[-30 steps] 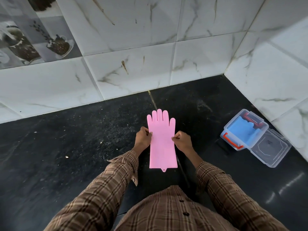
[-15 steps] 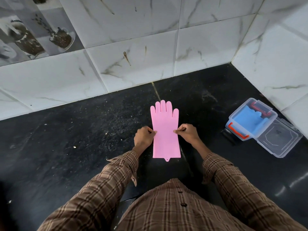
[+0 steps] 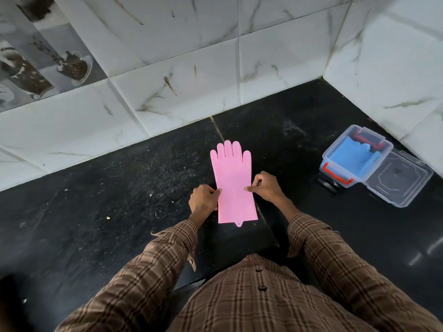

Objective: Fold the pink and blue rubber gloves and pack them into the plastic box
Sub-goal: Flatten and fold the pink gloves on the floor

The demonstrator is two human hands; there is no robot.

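A pink rubber glove (image 3: 233,185) lies flat on the black counter, fingers pointing toward the wall and cuff toward me. My left hand (image 3: 203,200) pinches its left edge at mid-length. My right hand (image 3: 267,186) pinches the right edge opposite, thumb on top of the glove. Over to the right stands the clear plastic box (image 3: 335,173) with red latches, and a folded blue glove (image 3: 352,158) lies inside it. The box's clear lid (image 3: 400,182) lies open beside it on the right.
The black stone counter (image 3: 119,200) is dusty and speckled with crumbs. White marble tiled walls (image 3: 191,68) close it at the back and right, meeting in a corner behind the box. My plaid sleeves fill the near edge.
The view has tilted, so the glove and box sit higher in frame. Both hands have kept their pinch on the pink glove's edges; the glove still lies flat.
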